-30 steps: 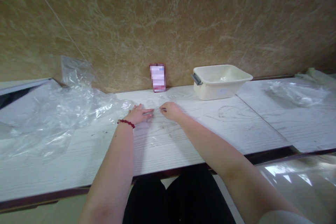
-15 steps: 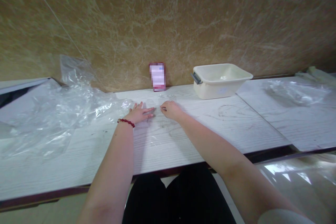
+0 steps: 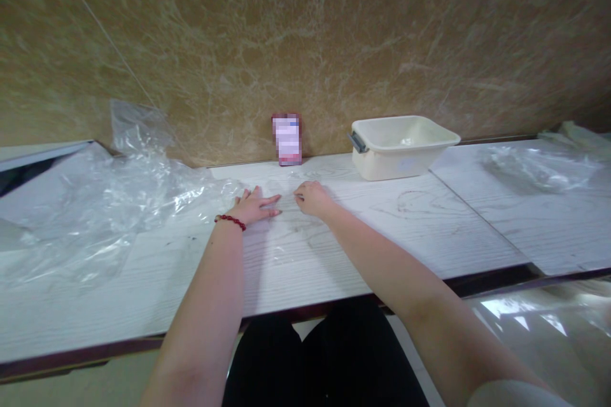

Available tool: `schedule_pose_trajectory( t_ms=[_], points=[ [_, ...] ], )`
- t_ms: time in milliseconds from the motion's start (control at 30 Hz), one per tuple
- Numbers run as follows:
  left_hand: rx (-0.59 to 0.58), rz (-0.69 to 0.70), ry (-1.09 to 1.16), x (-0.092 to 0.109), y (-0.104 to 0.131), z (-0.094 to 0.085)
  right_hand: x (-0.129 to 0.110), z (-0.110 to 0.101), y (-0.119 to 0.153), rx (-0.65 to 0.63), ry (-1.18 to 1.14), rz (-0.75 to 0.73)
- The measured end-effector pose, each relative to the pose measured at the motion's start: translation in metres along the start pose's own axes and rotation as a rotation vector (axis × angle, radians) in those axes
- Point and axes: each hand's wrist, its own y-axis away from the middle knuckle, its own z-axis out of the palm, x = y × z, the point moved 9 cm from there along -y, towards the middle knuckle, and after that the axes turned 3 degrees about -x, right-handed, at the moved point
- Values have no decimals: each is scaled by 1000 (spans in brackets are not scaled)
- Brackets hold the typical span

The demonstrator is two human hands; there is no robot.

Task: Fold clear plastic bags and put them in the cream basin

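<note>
My left hand [image 3: 256, 206], with a red bead bracelet [image 3: 230, 222] at the wrist, lies with fingers spread on the white wood-grain table [image 3: 200, 286]. Its far fingers are beside the edge of a crumpled heap of clear plastic bags [image 3: 157, 191]. Just to the right, my right hand [image 3: 312, 198] has its fingers curled into a pinch close to the tabletop. What the pinch holds, if anything, is too small or clear to make out. A faint, flat sheet of clear plastic [image 3: 284, 255] shows on the table below and between the hands.
A phone [image 3: 287, 140] leans upright against the brown marbled wall [image 3: 305, 44]. To its right stands a cream plastic tub [image 3: 396, 162] with a grey handle. More clear plastic [image 3: 544, 168] lies at the far right. A seam [image 3: 477, 213] crosses the table on the right.
Hardly anything differs. My right hand has shifted very slightly to the right, and the left hand stays in place with its fingers spread.
</note>
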Motion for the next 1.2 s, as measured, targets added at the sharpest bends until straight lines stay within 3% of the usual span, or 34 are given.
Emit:
schedule_pose_trajectory(
  t_ms=[367,567,733,900,967,1067,1200],
  points=[
    [-45,11,-3,-5,2,3,25,-5,0,48,12,112],
    [-35,36,-7,0,8,-3,25,-7,-1,71,14,77],
    [50,99,35,8,18,-20,31,-26,6,183,-21,107],
    [288,163,49,22,38,-55,42,-53,16,259,-59,154],
    [317,189,66,30,50,-62,45,-65,21,292,-90,158],
    [237,271,112,44,70,-59,49,-74,32,245,-158,141],
    [96,536,198,69,107,-35,38,-72,63,131,-189,16]
  ],
)
